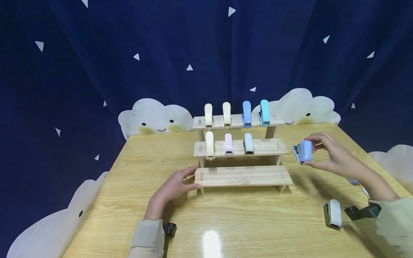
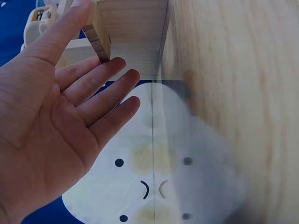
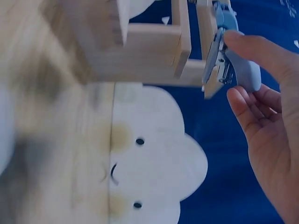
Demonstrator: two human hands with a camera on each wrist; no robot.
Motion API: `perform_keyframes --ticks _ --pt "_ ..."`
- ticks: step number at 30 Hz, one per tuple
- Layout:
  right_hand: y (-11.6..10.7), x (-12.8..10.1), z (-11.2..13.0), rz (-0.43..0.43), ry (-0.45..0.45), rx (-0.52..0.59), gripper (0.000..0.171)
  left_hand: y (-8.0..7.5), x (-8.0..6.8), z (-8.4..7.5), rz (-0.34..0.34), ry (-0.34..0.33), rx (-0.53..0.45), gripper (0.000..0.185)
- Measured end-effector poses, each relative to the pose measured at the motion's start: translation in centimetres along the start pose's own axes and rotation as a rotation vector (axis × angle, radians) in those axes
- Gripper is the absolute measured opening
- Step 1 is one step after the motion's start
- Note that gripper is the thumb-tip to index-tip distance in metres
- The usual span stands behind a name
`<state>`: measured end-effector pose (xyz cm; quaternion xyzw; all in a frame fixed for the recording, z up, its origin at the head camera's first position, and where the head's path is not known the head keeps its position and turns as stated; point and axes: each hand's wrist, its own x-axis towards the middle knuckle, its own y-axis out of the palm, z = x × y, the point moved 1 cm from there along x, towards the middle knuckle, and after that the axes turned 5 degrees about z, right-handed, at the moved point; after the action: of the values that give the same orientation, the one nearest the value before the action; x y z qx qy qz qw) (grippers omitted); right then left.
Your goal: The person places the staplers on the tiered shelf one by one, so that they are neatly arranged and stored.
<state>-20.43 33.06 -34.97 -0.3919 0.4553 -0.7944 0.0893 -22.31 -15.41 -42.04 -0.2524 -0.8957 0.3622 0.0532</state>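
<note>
My right hand (image 1: 326, 148) pinches a blue stapler (image 1: 305, 151) between thumb and fingers, raised to the right of a three-step wooden rack (image 1: 245, 176). The right wrist view shows that stapler (image 3: 245, 70) side-on, its metal parts facing the rack. At the rack's left end, my left hand (image 1: 174, 184) rests against the lowest step, thumb by the front corner and forefinger by the back one. Its other fingers (image 2: 110, 105) are nearly straight in the left wrist view. Cream, blue and teal (image 1: 265, 113) staplers stand on the top step; cream, pink (image 1: 228, 144) and pale blue ones stand on the middle step.
A white stapler (image 1: 335, 214) lies on the wooden table (image 1: 251, 225) at the right. Beside the right forearm, a blue item (image 1: 353, 181) and a white one are partly hidden. Behind the table hangs a dark blue curtain (image 1: 206, 43) with white triangles and clouds.
</note>
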Motion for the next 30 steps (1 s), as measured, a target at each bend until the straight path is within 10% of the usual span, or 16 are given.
perform_keyframes --ticks 13,30 --pt "2.8 6.2 1.3 0.075 0.008 -0.012 0.068 0.1 0.1 0.2 0.006 -0.001 -0.009 0.081" --pt "5.0 8.3 1.6 0.161 0.093 0.056 0.058 0.0 0.2 0.2 0.001 -0.006 0.001 0.081"
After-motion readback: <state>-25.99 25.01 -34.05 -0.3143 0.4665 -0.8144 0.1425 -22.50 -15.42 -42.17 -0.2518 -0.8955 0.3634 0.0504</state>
